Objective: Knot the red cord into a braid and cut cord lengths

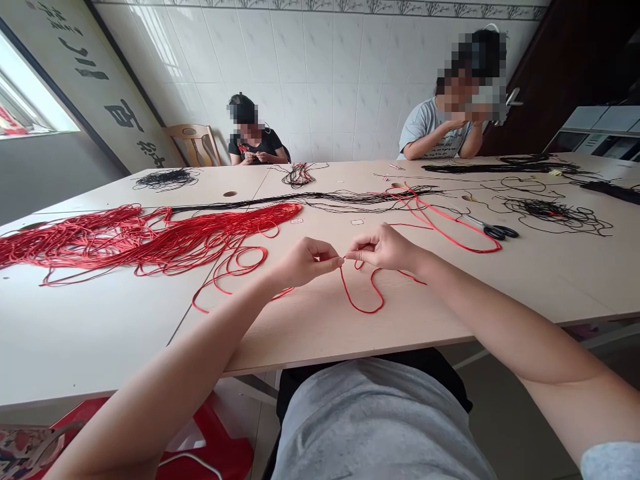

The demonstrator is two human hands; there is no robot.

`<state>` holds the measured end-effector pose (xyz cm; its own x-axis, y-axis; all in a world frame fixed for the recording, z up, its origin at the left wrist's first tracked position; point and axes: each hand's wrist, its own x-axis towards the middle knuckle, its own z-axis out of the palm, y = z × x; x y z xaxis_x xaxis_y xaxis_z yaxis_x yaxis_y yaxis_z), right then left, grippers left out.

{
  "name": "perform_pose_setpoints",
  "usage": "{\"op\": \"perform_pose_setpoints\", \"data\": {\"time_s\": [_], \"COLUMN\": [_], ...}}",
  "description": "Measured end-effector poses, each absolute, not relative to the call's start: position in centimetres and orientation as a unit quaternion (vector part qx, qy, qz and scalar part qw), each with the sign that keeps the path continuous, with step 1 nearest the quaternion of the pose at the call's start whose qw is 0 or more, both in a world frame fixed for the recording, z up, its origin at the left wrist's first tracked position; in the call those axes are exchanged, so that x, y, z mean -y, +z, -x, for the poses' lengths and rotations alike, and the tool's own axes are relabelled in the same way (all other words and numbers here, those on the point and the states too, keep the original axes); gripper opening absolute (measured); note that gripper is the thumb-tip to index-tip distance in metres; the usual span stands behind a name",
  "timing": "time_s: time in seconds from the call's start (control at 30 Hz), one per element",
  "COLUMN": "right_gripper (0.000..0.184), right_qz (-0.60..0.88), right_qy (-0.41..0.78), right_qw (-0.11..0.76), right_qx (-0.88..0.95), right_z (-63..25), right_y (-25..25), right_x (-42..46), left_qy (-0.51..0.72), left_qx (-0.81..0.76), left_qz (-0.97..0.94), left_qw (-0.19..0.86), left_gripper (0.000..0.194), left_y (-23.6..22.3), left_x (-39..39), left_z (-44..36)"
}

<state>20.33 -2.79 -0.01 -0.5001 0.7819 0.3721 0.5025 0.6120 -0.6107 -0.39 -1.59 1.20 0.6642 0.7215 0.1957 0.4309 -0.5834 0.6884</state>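
Both my hands meet in front of me just above the table, pinching a thin red cord (367,311). My left hand (311,261) has thumb and forefinger closed on it. Close by on the right, my right hand (383,248) pinches the cord too, its fingertips almost touching the left ones. From the fingers the cord drops in a loop onto the tabletop. The exact spot between the fingertips is too small to make out. Left of my hands lies a large tangled bundle of red cord (165,240), with loose loops trailing toward my left forearm.
Black cords (320,198) stretch across the table (525,287) beyond my hands. Scissors (493,230) with black handles lie to the right, beside a red cord loop and a black cord tangle (555,213). Two people (257,143) sit opposite. A red stool (220,427) stands below left.
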Motion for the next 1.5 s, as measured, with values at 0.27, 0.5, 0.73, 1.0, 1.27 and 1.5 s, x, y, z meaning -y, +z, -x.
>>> {"op": "perform_pose_setpoints", "data": {"time_s": [0.27, 0.5, 0.73, 1.0, 1.27, 1.5], "right_gripper": [0.024, 0.032, 0.046, 0.040, 0.041, 0.036], "right_qz": [0.411, 0.398, 0.452, 0.436, 0.443, 0.429], "right_qy": [0.055, 0.527, 0.436, 0.294, 0.256, 0.240], "right_qw": [0.481, 0.405, 0.453, 0.439, 0.442, 0.454], "right_qx": [0.772, 0.632, 0.633, 0.729, 0.737, 0.743], "right_z": [-18.5, -15.9, -15.7, -15.6, -16.2, -16.3], "right_y": [-0.5, -1.4, -1.0, -1.7, -1.6, -1.7], "right_x": [3.2, 4.7, 4.4, 4.4, 4.8, 4.9], "left_qy": [0.276, 0.297, 0.299, 0.316, 0.302, 0.277], "left_qx": [-0.412, -0.400, -0.391, -0.356, -0.265, -0.282], "left_qz": [-0.809, -0.816, -0.824, -0.785, -0.614, -0.672], "left_qw": [0.314, 0.293, 0.279, 0.396, 0.679, 0.625], "left_gripper": [0.039, 0.039, 0.032, 0.032, 0.028, 0.029], "left_y": [1.1, 0.8, 0.6, 0.2, 0.6, 0.9], "left_x": [1.4, 1.3, 1.2, 0.5, 1.2, 1.7], "left_z": [0.1, 0.2, -0.1, 0.3, 0.2, 0.2]}}
